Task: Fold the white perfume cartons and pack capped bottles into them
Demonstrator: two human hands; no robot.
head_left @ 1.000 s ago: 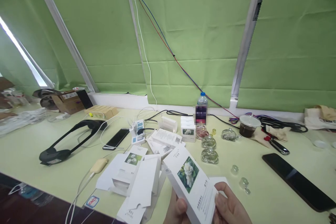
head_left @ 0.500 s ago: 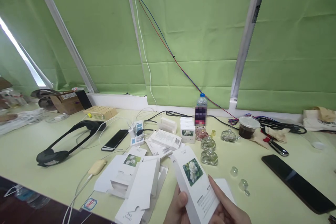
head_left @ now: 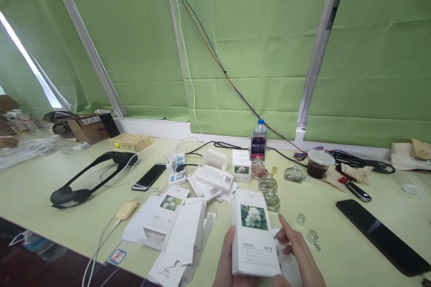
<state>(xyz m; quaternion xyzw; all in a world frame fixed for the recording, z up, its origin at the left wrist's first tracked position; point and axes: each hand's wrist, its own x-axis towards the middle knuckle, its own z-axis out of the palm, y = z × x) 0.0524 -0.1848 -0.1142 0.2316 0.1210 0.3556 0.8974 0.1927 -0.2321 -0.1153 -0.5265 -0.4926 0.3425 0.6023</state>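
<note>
A white carton printed with a white flower stands tilted in front of me. My left hand grips its left side; the fingers behind are hidden. At the lower right corner is my right hand, its index finger raised off the carton and its thumb by the bottom edge. Those fingers are apart, though some come close to the carton's side. Just beyond the carton stand round glass bottles. Opened, flattened white cartons lie to the left, one with the same flower print.
Small clear caps and a black phone lie to the right. Further back are a lidded cup, a water bottle and a power strip. A black headset-like band and another phone sit left.
The carton has turned more upright and squarer to me, its lower end now in view. My right hand has loosened, its index finger lifting away from the carton's side.
</note>
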